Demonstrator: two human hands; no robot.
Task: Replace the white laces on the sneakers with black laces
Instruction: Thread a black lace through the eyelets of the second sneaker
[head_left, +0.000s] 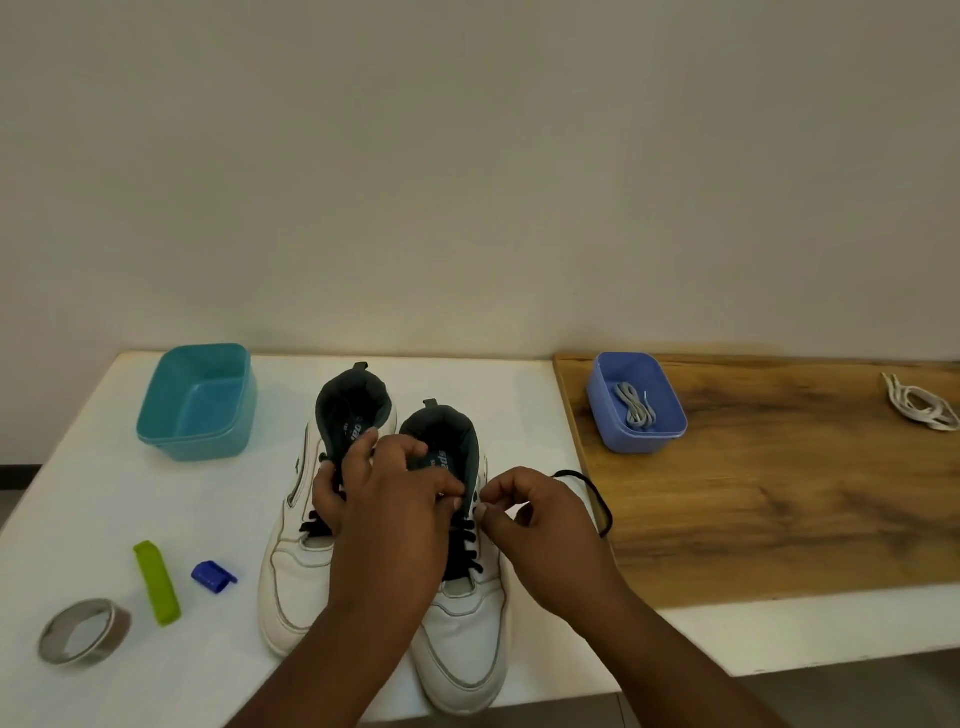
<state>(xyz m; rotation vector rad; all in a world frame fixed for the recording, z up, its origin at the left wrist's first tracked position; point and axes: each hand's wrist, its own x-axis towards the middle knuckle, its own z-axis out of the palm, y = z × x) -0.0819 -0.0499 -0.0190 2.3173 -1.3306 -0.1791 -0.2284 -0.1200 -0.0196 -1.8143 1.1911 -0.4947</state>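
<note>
Two white sneakers stand side by side on the white table (104, 499), toes toward the camera, and serve as the landmark for everything below.

Head view:
- Left sneaker (291, 587) — black lace crossings show near its eyelets, partly hidden by the left hand.
- Right sneaker (467, 639) — black lacing runs up its front; the black lace (597, 493) leaves the top eyelet area and loops out to the right of the sneakers, over the edge of the wooden board (779, 493).
- Left hand (395, 499) — placed over the tongues of both sneakers, fingers curled; it appears to grip the collar of the right sneaker, though the contact point is hidden.
- Right hand (540, 530) — just right of the right sneaker, thumb and forefinger pinching the black lace beside the top eyelets. The two hands are close together, nearly touching.
- Teal tub (200, 402) — behind and left of the sneakers.
- Green clip (156, 582), blue clip (213, 576) and tape roll (85, 631) — left of the sneakers, toward the near edge.
- Blue tub (636, 402) — behind and right of the sneakers, on the wooden board, holding a coiled grey lace (634, 405).
- White laces (919, 405) — bundled loosely on the board, far right of the sneakers.
</note>
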